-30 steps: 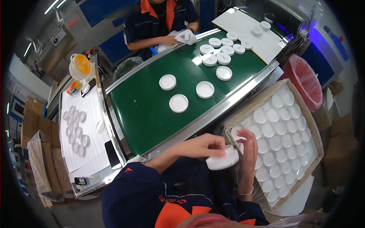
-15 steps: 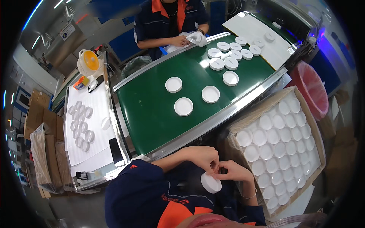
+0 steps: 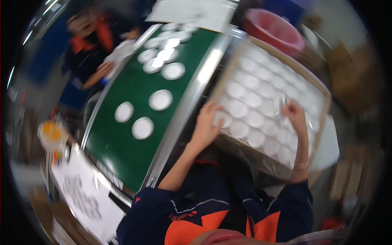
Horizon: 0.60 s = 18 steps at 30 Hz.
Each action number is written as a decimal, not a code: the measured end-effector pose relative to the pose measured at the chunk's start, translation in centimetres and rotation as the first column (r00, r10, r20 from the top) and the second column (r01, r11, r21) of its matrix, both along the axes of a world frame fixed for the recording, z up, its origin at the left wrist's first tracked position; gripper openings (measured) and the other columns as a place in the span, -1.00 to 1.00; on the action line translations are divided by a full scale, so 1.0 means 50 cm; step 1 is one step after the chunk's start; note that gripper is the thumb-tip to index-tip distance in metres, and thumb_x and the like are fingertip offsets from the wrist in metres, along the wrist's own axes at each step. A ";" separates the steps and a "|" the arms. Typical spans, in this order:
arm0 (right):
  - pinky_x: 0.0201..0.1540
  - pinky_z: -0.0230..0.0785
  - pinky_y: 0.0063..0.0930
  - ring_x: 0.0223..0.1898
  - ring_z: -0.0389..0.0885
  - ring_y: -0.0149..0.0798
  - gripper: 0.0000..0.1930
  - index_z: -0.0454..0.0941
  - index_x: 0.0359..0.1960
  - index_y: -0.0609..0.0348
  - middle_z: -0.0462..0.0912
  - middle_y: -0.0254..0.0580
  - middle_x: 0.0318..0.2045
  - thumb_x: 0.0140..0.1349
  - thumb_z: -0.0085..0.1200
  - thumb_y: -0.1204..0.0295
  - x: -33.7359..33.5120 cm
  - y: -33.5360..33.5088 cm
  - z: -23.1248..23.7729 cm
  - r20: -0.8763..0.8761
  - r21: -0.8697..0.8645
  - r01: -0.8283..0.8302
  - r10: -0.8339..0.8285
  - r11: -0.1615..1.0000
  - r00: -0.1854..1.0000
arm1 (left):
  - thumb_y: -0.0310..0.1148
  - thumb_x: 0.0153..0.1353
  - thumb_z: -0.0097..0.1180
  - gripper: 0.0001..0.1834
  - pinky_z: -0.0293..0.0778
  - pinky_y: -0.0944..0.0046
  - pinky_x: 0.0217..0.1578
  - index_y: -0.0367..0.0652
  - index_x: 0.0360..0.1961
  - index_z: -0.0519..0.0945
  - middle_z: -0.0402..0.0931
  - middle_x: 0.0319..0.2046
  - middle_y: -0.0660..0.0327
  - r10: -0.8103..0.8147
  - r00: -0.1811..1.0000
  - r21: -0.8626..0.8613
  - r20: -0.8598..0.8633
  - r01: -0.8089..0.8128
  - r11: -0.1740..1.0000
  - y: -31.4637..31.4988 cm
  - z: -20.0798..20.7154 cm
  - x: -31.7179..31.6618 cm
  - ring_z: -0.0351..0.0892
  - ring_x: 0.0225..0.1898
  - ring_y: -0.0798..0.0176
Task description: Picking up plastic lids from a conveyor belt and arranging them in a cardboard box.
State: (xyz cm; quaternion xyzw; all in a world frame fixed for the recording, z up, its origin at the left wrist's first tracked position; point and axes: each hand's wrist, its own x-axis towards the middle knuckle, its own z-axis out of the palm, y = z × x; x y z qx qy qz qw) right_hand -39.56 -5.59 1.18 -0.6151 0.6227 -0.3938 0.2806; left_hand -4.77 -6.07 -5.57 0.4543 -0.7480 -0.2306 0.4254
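Observation:
My left hand (image 3: 205, 125) is at the near left corner of a carton (image 3: 281, 52). Its thumb and fingers curve round a white round lid (image 3: 223, 119) there. Over the middle of the carton, the fingers of my right hand (image 3: 295, 114) are pinched together. Beside them is a pale, see-through shape (image 3: 281, 107), too blurred to name. Rows of white round lids (image 3: 255, 119) fill the carton, which has clear plastic film over its sides.
A green conveyor belt (image 3: 118, 151) with a metal rail (image 3: 179, 116) carries loose white lids (image 3: 143, 128). Across it a co-worker (image 3: 90, 45) handles white material. A pink bin (image 3: 275, 30) stands behind the carton. On the left is a white-topped table (image 3: 71, 163).
My view has swung right toward the carton. My hands, together at a white lid before my chest, have separated and reached over the carton.

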 end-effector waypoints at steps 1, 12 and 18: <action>-0.40 0.29 -0.58 -0.49 0.41 -0.54 -0.83 0.53 -0.51 0.23 0.53 -0.39 -0.58 0.20 0.21 0.46 -0.068 -0.020 0.011 -0.090 -0.080 0.135 -0.142 0.988 0.986 | -0.44 0.12 0.19 -0.55 0.24 -0.06 0.22 -0.15 0.08 0.50 0.27 0.25 -0.17 0.024 0.996 -0.055 0.081 -0.020 0.998 -0.006 -0.023 -0.013 0.29 0.25 -0.26; -0.20 0.47 -0.11 -0.30 0.65 0.07 -0.77 0.57 -0.40 0.18 0.67 -0.03 -0.42 0.15 0.14 0.25 -0.406 -0.093 0.002 -0.450 -0.416 0.646 -0.762 0.640 0.466 | -0.59 0.12 0.01 -0.66 0.17 -0.07 0.28 -0.14 -0.06 0.60 0.42 0.18 0.04 0.143 0.981 -0.105 0.134 -0.129 0.986 0.014 -0.045 -0.068 0.25 0.32 -0.16; -0.16 0.47 -0.04 -0.24 0.64 0.13 -0.80 0.58 -0.37 0.20 0.66 0.00 -0.30 0.16 0.14 0.31 -0.432 -0.150 -0.056 -0.537 -0.384 0.648 -0.730 0.658 0.423 | -0.61 0.11 0.01 -0.69 0.17 -0.07 0.28 -0.14 -0.13 0.61 0.45 0.14 0.05 0.152 0.981 -0.098 0.124 -0.141 0.985 0.013 -0.034 -0.067 0.26 0.31 -0.18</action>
